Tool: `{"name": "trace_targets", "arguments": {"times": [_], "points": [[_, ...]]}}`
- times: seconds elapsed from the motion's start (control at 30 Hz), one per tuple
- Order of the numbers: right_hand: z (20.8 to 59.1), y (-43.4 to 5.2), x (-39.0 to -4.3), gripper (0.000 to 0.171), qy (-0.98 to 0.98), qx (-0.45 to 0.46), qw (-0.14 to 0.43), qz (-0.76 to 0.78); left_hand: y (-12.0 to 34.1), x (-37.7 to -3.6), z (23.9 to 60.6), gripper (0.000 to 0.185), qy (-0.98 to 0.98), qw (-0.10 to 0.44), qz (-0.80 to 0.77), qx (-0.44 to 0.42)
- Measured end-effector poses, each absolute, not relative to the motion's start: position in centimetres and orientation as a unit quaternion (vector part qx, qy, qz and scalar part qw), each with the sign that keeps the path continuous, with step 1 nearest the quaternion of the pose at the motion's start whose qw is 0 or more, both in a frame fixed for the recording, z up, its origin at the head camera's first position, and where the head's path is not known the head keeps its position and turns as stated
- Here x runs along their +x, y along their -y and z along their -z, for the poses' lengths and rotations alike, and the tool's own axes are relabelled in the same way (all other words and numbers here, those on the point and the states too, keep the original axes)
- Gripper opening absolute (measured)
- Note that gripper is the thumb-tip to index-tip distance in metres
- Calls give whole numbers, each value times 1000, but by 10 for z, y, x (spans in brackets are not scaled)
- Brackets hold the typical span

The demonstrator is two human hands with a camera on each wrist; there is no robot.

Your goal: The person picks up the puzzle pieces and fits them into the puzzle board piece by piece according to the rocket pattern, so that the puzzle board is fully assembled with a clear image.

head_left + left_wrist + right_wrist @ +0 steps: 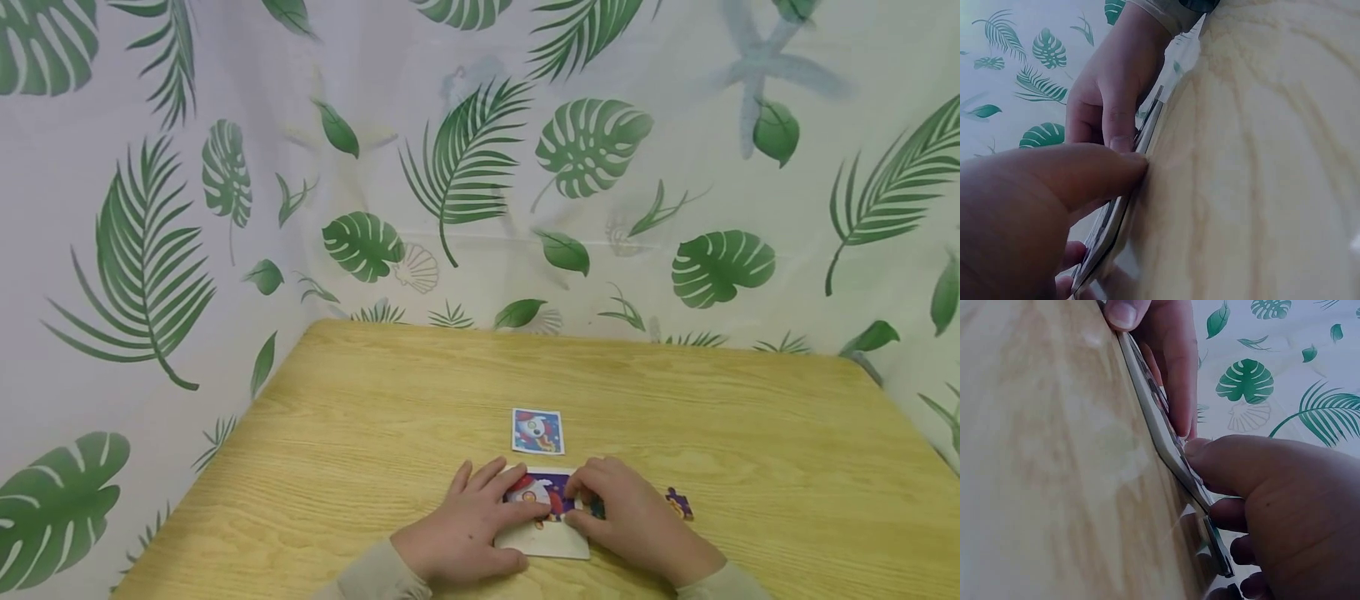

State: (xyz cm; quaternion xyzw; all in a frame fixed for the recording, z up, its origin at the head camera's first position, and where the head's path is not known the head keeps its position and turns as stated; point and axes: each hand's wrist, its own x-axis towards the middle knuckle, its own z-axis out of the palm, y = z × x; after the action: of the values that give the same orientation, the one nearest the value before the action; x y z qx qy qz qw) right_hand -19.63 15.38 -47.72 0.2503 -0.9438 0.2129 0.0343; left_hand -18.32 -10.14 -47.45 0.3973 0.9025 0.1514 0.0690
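Both hands, left hand point(461, 533) and right hand point(637, 521), press flat fingers on the part-filled puzzle tray point(543, 540); one loose puzzle piece point(678, 503) lies beside it, reference card point(537, 431) beyond.

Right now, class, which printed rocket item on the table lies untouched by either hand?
The small picture card, lying alone beyond the hands. The puzzle board is pressed by the left hand and right hand.

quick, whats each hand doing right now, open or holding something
Left hand: open, fingers laid flat on the puzzle board, pressing it down.
Right hand: fingers curled over the board's right side, thumb at its edge; whether it pinches a piece cannot be told.
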Motion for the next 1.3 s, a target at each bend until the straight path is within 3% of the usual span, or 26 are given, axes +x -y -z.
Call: {"name": "trace_targets", "arguments": {"times": [0.37,0.6,0.8,1.3], "points": [[476,-154,-197,13,936,287,65,-192,103,-184,477,55,-903,63,-164,393],[474,-154,-197,13,937,288,57,-189,110,-187,478,64,-914,86,-191,348],[473,-154,-196,14,939,284,57,-189,120,-188,473,70,-914,74,-195,348],[482,-189,-205,12,941,209,106,-243,126,-194,477,71,-906,62,-204,365]]}}
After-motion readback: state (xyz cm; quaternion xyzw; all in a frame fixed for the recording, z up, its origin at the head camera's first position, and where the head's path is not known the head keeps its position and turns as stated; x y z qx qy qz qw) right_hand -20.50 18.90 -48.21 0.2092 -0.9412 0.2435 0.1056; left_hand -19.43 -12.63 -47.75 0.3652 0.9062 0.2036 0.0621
